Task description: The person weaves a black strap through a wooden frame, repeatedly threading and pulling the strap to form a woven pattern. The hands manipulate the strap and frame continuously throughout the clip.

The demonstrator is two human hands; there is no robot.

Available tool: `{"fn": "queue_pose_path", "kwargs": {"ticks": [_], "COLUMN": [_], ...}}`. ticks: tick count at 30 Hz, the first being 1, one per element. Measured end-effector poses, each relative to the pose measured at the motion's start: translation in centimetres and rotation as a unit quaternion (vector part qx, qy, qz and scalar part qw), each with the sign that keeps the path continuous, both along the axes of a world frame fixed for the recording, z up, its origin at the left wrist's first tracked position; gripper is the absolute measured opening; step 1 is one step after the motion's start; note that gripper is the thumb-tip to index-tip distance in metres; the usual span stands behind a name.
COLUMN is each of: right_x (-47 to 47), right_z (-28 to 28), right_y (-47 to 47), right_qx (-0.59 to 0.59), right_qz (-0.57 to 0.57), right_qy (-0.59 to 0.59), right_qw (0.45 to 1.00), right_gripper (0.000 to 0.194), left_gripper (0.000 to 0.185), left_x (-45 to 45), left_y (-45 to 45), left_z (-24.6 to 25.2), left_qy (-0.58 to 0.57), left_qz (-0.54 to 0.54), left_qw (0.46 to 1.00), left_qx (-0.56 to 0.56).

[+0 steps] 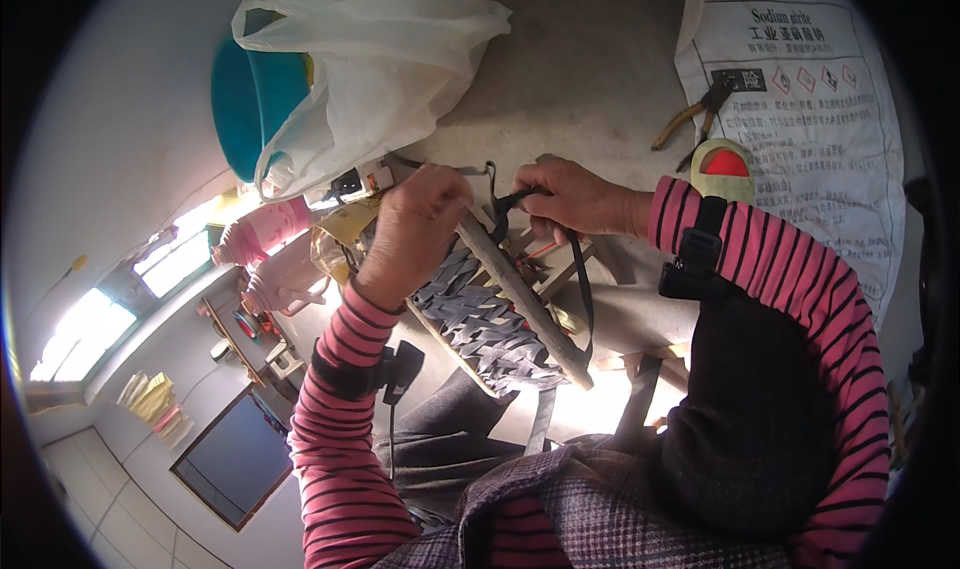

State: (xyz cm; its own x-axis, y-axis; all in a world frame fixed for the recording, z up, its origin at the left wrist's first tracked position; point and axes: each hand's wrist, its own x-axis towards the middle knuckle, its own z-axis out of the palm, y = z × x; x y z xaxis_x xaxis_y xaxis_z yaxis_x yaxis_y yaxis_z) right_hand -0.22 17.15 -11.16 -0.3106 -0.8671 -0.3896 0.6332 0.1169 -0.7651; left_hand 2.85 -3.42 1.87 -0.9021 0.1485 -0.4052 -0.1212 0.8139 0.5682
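Observation:
A stool-like wooden frame with a seat woven from dark grey strips (pixel 480 314) is tilted before me, over my legs. A rough round wooden rail (pixel 525 299) runs along its right side. My left hand (pixel 420 231) curls at the rail's upper end; its fingertips are partly hidden, so what they grip does not show. Beyond the rail, my right hand (pixel 566 197) pinches a flat black strip (pixel 583 291). That strip loops down from my fingers to the rail's lower end, and another stretch curls up between my hands.
Pincers (pixel 709 111) and my slippered foot (pixel 722 179) rest on a printed white woven sack (pixel 825 209) at right. At upper left, a white plastic bag (pixel 397 58) overlaps a teal basin (pixel 247 103). Pink thermos flasks (pixel 274 227) stand left of my left hand.

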Motion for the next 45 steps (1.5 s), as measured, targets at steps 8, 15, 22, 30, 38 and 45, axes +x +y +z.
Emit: {"fn": "queue_pose_path", "kwargs": {"ticks": [8, 15, 22, 30, 38, 45], "right_x": [-0.2, -0.3, 0.0, 0.4, 0.2, -0.1], "right_z": [-0.2, -0.4, -0.7, -1.0, -0.9, -0.7], "right_y": [0.2, 0.4, 0.4, 0.3, 0.1, 0.3], "right_qx": [-0.020, -0.054, -0.049, -0.051, -0.046, -0.057], "right_qz": [0.002, -0.007, -0.005, 0.040, 0.023, 0.009], "right_qy": [0.028, 0.013, 0.022, 0.019, 0.003, -0.045], "right_qw": [0.999, 0.998, 0.999, 0.998, 0.999, 0.997], "right_gripper": [0.017, 0.013, 0.013, 0.019, 0.020, 0.027], "left_gripper": [0.030, 0.040, 0.030, 0.023, 0.016, 0.016], "left_x": [-1.1, -1.7, -2.3, -4.2, -1.7, -1.7], "left_y": [1.0, -0.1, 0.3, -1.1, 2.5, 2.8], "left_z": [-2.4, -4.9, -5.5, -4.6, -0.9, -1.0], "left_qy": [-0.049, -0.287, -0.213, -0.041, -0.053, -0.169], "left_qz": [-0.138, 0.090, 0.085, 0.025, -0.095, -0.088], "left_qw": [0.984, 0.948, 0.973, 0.985, 0.986, 0.978], "left_qx": [-0.102, 0.107, 0.028, -0.168, -0.123, -0.082]}}
